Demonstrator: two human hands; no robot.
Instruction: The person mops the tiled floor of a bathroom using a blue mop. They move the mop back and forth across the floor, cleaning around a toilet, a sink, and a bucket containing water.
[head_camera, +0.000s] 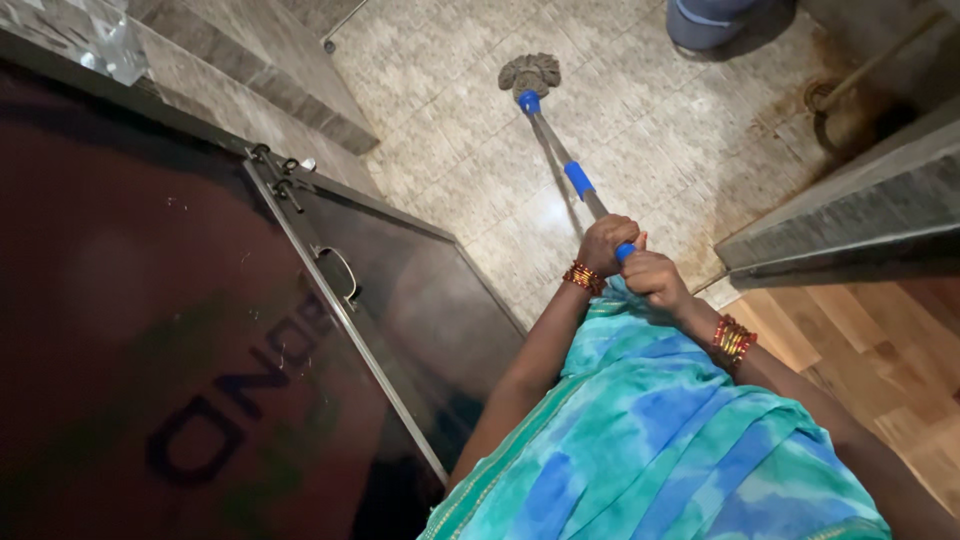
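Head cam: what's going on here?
A person grips a metal-handled mop with blue grips in both hands, the left hand higher on the shaft and the right hand just below it. The grey string mop head rests on the beige tiled floor. A dark glass door with a metal frame stands open on the left, and a wooden floor begins at the right.

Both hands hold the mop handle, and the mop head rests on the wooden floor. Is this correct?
Not quite. In the head view, both the left hand and the right hand do hold the mop handle, but the mop head rests on the pale tiled floor, not on wood. The wooden floor lies nearer the person.
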